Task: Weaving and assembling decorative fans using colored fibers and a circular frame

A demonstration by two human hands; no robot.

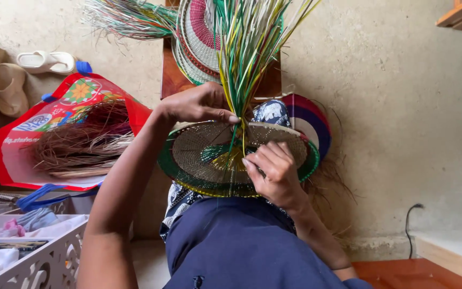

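Note:
A round woven mat (pixel 193 152), tan with green and yellow rings, rests on my lap. From its middle a bundle of green, yellow and pale straw strands (pixel 247 48) fans upward. My left hand (pixel 199 104) pinches the strands just above the mat's centre. At the mat's near right part, my right hand (pixel 274 171) presses down with curled fingers on the weave. Under the mat lies another woven piece (pixel 311 115) with red, purple and blue bands.
A red printed bag (pixel 22 144) full of dry brown fibre (pixel 81 142) stands at left. Finished woven discs (pixel 199 37) lie on a wooden board ahead. White slippers (pixel 46 61) sit far left. A white openwork basket (pixel 54 254) with cloth is at bottom left.

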